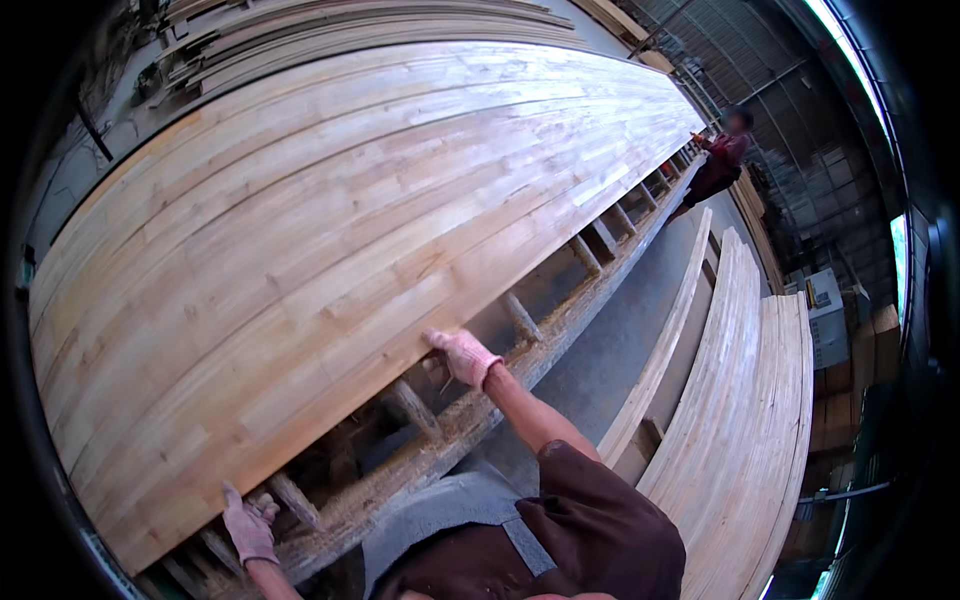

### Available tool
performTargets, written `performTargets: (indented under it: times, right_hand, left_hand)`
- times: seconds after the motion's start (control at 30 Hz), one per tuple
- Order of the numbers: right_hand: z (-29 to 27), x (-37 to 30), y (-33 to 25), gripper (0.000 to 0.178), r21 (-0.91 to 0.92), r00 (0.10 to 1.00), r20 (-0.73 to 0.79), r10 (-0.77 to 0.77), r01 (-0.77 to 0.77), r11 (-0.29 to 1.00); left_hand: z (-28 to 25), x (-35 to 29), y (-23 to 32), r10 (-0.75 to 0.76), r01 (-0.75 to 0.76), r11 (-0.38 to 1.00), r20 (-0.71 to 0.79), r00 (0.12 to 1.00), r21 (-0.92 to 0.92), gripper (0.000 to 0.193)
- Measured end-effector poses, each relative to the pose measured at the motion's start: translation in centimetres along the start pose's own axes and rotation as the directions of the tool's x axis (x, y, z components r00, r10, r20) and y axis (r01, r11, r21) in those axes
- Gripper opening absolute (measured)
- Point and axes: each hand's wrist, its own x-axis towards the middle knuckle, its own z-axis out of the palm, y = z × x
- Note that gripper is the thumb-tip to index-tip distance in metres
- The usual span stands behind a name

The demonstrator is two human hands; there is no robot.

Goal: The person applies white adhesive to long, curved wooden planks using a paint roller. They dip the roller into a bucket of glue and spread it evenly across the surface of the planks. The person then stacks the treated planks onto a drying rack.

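Note:
Long pale wooden boards [330,230], each of many joined strips, lie side by side and fill most of the view. My left hand [250,522], in a light knitted glove, is at the near edge of the closest board, thumb at the top and fingers curled by the rim. Farther along that edge, my right hand [464,357] in a similar glove grips the same board, its thumb on top and its fingers partly hidden below. Under the boards runs a wooden rack with crossbars [415,408] and a dusty outer rail [540,362].
At the far end another person [725,155] stands with a hand by the boards. More boards [725,370] are stacked on the right, near a pale box [827,318]. Loose planks [330,40] lie beyond the boards. Grey floor [610,335] shows beside the rack.

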Motion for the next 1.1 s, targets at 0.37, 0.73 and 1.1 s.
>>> performTargets:
  times: [0.37, 0.73, 1.1]
  right_hand:
    - [5.4, -9.0, -2.3, 0.068, 0.106, 0.727, 0.683, -0.067, -0.008, 0.994]
    - [5.2, -10.2, 3.1, 0.053, -0.197, 0.742, 0.666, -0.070, 0.266, 0.944]
    - [10.3, -18.8, 13.6, 0.051, -0.386, 0.341, 0.907, 0.247, 0.439, 0.811]
  left_hand:
    - [4.4, -11.0, -1.2, 0.299, -0.289, 0.932, -0.015, 0.954, 0.217, 0.050]
    - [5.7, -26.6, -18.1, 0.399, -0.415, 0.906, -0.156, 0.903, -0.083, 0.026]
    - [1.0, -32.3, -32.2, 0.319, -0.414, 0.807, -0.280, 0.906, -0.421, 0.069]
